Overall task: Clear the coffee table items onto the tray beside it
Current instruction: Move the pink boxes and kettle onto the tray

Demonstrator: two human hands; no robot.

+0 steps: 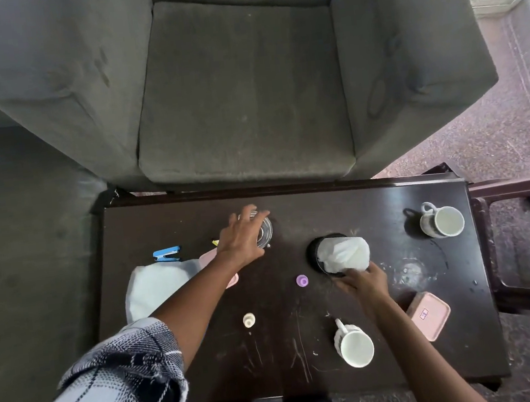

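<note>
On the left of the dark worktop (208, 356) lie a white cloth (155, 289) and a blue stapler (167, 255). A pink thing (233, 279) peeks out from under the left arm. It may be the tray, but I cannot tell, since most of it is hidden.

The left hand (241, 236) is spread wide over a glass (266, 232) near the far edge, with its fingers fanned out above the rim. I cannot tell if it touches the glass yet. I think the step now is to pick up this glass. To do it well, the hand should come down, close its fingers all round the rim, and lift straight up. Then the glass will not tip or slide on the smooth top. Glass is slippery, so a firm hold helps.

In the middle sit a small cream cap (249, 320) and a purple cap (302, 280), both apart from the hands. Just right of them stands a black pot (315, 251) with a crumpled white bag (345, 254) sticking out of it. The right hand (362, 284) pinches the near edge of the pot. The pot looks light, so it should stay level, or the bag may fall out. Carrying two things at once means going slow.

Further right are a near mug (356, 347), a pink box (428, 314) and a far mug (442, 222), all waiting to be moved
</note>
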